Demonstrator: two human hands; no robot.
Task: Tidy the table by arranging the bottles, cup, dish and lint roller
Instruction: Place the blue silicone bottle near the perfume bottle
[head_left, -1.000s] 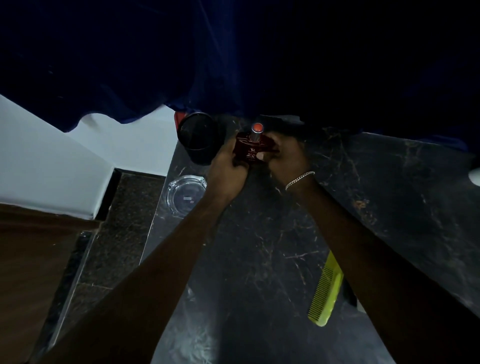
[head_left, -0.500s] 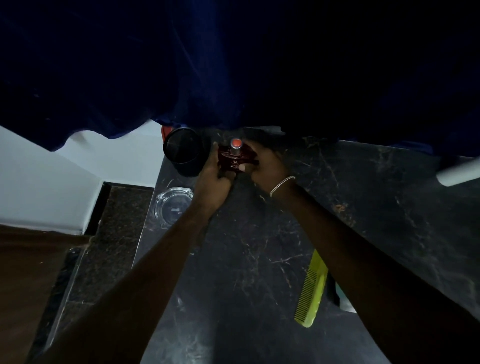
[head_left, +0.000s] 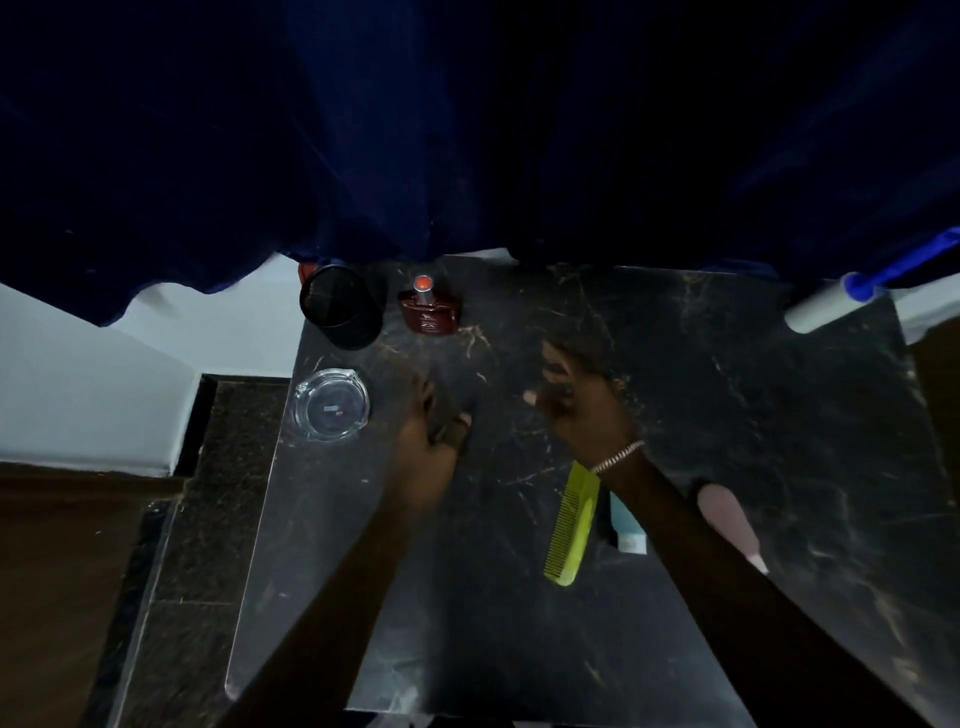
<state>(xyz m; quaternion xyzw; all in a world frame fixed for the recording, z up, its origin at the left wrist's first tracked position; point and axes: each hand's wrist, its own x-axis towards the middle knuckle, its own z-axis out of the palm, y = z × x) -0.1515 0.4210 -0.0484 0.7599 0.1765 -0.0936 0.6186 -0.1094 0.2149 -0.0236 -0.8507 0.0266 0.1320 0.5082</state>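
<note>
A dark red perfume bottle (head_left: 430, 310) with an orange-topped sprayer stands at the back of the black marble table (head_left: 701, 395), right beside a black cup (head_left: 340, 306). A clear glass dish (head_left: 331, 404) sits near the table's left edge. A white lint roller (head_left: 821, 306) with a blue handle lies at the back right corner. A pink bottle (head_left: 727, 519) lies on its side at the right, partly behind my right forearm. My left hand (head_left: 434, 426) and my right hand (head_left: 582, 410) hover over the table's middle, fingers loose, holding nothing; both are blurred.
A yellow-green comb (head_left: 571, 525) lies by my right wrist, with a pale blue item (head_left: 626, 525) partly hidden beside it. A dark blue curtain (head_left: 467, 130) hangs over the table's back edge. The floor drops away to the left of the table.
Both hands have let go of the red perfume bottle, which now stands beside the black cup, and have drawn back toward me. The view has widened to show the lint roller and pink bottle.
</note>
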